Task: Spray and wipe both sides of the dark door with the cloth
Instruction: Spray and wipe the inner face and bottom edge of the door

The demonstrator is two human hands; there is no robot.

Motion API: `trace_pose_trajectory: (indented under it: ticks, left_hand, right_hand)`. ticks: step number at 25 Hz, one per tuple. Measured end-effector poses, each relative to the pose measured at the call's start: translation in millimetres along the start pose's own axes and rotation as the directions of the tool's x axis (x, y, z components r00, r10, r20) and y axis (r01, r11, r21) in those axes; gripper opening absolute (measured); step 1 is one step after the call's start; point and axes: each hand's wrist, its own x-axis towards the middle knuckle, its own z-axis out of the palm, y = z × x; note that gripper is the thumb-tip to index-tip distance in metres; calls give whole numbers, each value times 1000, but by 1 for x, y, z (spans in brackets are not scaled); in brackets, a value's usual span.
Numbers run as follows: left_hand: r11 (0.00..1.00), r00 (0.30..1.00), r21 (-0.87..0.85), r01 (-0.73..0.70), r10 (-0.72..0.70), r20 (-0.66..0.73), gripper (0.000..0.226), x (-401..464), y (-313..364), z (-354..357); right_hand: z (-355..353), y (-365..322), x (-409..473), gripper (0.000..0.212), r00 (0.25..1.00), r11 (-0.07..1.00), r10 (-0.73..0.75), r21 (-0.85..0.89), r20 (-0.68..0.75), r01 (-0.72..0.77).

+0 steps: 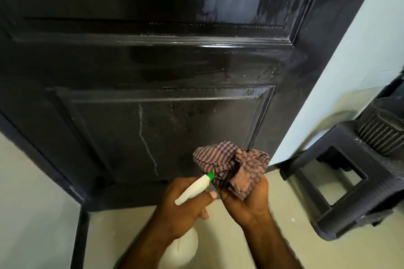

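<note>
The dark panelled door (153, 67) fills the upper view, wet and glossy in its upper right, with a pale drip streak running down the lower panel. My left hand (181, 209) grips a white spray bottle (193, 190) whose green nozzle points toward the door's bottom. Its round white body shows below my wrist. My right hand (247, 201) holds a bunched brown-and-purple checked cloth (231, 166), lifted just in front of the lower panel's right corner.
A dark plastic stool (341, 188) stands on the right by the pale wall (358, 50), carrying a dark ribbed object (380, 133). Pale floor (32, 214) lies below the door, with a dark frame strip (80, 236) at the lower left.
</note>
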Motion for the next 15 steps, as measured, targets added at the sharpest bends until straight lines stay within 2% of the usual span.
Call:
trace_pose_trajectory:
  ticks: [3,5,7,9,15]
  left_hand:
    - [992,998,117,49,-52,22,31,-5,-8,1]
    - [982,997,171,81,-81,-10,33,-6,-8,4]
    - [982,997,174,75,-76,0,37,-8,-9,7]
    - [988,999,152,36,-41,33,34,-11,-11,10]
    - [997,997,31,-74,74,20,26,-20,-22,18]
  right_hand:
    - [-16,15,-14,60,995,996,86,28,-58,-85]
    - [-17,18,-24,60,994,995,104,13,-24,-104]
    - [-15,18,-34,61,996,995,94,-30,3,-94]
    - [-12,14,-40,58,996,995,92,-47,-20,-93]
    - [-6,11,-51,52,993,993,95,-67,-70,-99]
